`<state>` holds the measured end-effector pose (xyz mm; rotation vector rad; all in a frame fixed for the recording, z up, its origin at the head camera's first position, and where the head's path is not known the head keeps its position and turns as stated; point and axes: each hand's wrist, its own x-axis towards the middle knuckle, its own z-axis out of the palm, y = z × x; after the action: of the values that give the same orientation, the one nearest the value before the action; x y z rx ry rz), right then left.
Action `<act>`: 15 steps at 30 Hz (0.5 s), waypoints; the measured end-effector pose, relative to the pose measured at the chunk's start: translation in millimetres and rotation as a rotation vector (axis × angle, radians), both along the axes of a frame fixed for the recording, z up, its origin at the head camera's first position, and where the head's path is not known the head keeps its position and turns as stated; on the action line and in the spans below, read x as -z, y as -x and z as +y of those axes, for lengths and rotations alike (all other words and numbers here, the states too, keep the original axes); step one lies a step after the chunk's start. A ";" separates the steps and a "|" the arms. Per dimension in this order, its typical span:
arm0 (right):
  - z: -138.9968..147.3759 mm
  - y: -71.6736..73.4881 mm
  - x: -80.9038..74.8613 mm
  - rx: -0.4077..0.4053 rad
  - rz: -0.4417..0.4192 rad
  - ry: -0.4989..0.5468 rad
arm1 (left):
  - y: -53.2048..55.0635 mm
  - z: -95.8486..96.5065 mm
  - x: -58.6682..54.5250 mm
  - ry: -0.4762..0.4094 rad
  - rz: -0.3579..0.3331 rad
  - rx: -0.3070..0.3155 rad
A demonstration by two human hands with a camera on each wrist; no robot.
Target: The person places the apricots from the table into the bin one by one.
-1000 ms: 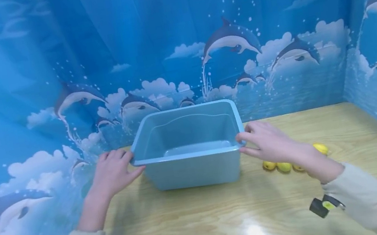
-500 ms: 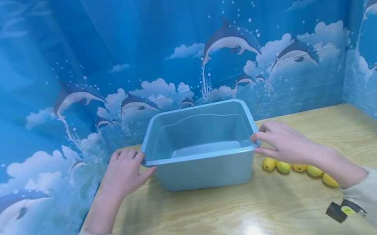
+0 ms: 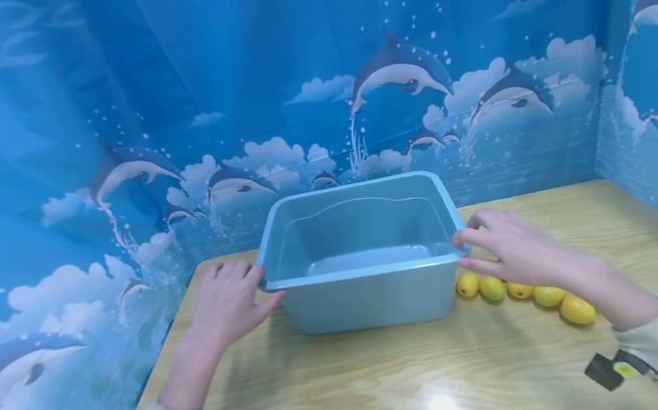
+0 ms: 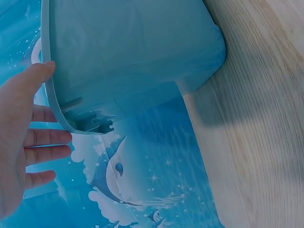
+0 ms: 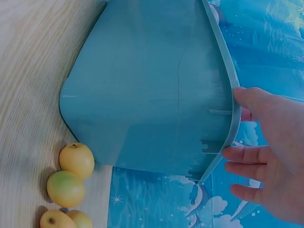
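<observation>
A light blue plastic storage bin [image 3: 371,299], open at the top, stands upright towards the back of the wooden table. Nothing shows inside it in the head view. My left hand [image 3: 230,305] pinches the rim at the near left corner, the thumb on the front side. At the near right corner my right hand [image 3: 509,249] pinches the rim in the same way. Both wrist views show the remaining fingers spread below the rim. Several yellow fruits [image 3: 548,297], one greenish, lie in a slanting row right of the bin, partly below my right forearm.
The wooden table [image 3: 347,390] reaches a blue dolphin-print curtain [image 3: 279,61] at the back and both sides. In the right wrist view, the nearest yellow fruit [image 5: 77,160] lies close by the bin's bottom corner.
Both hands have moved right together with the bin, which slides closer to the fruits. More of the fruit row now shows beside my right forearm, and more table shows at the left.
</observation>
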<state>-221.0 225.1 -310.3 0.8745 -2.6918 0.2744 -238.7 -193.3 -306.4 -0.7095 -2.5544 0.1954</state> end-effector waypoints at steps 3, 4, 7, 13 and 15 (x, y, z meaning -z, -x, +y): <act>4.0 -1.8 0.5 0.001 -0.001 -0.001 | -0.7 3.4 0.6 -0.003 0.000 0.015; 5.6 -2.4 0.6 0.001 -0.002 -0.001 | -0.8 4.5 0.8 -0.002 0.003 0.021; 10.5 -4.2 0.7 0.002 -0.010 0.001 | -1.3 7.7 1.3 -0.006 0.011 0.040; 20.4 -6.8 0.9 -0.002 -0.016 0.008 | -1.3 14.0 2.1 0.002 0.027 0.063; 23.5 -7.4 1.6 -0.004 -0.013 0.011 | -1.2 16.1 2.8 0.007 0.033 0.072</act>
<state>-213.6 248.6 -311.9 0.8779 -2.6977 0.2969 -237.5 -177.1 -309.2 -0.7926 -2.4940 0.1909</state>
